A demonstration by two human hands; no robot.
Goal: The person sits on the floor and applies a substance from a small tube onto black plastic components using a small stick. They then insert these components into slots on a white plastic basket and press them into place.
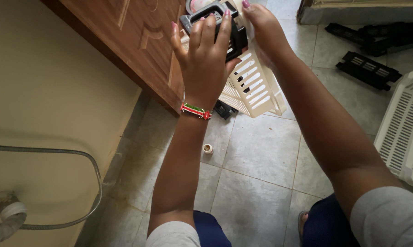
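While both arms reach forward over the tiled floor (257,155), the left hand (206,59) lies flat with fingers spread against a black plastic piece (234,34), pressing it onto the top of a cream slatted basket (254,87). The right hand (266,27) grips the basket's upper edge just beside that piece (its fingertips are partly hidden, so how tightly it closes cannot be told). The basket stands against a wooden door (138,41). A beaded bracelet (196,110) circles the left wrist. More black parts (369,68) lie near the floor's far right corner, beside another cream basket (405,128).
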